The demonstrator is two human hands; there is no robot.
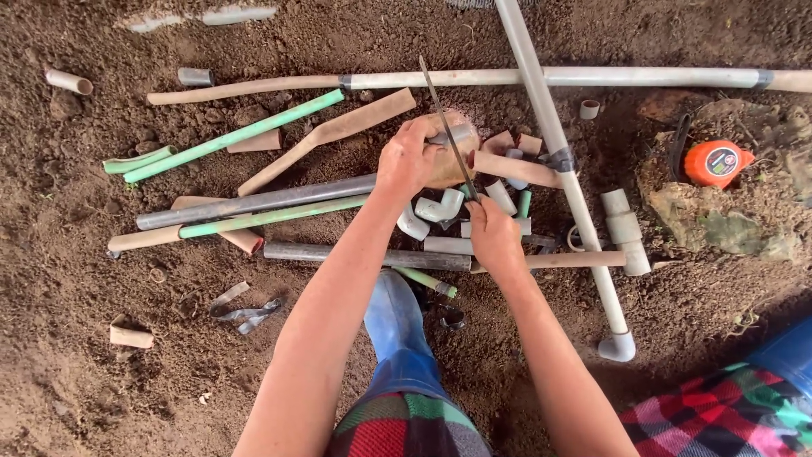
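Nearest the camera, above a blue-jeaned knee [396,326], the left hand [408,161] has its fingers clamped around a short grey pipe stub [452,135] over the heap of pipe offcuts [254,203] on the soil floor [68,338], while the right hand [493,237] pinches the lower end of a thin hacksaw blade [444,127] lying across it. The stub looks light, rigid, smooth and dusty, likely to twist unless gripped close beside the cut; the bare blade is thin, flexible steel with teeth, best held at its end.
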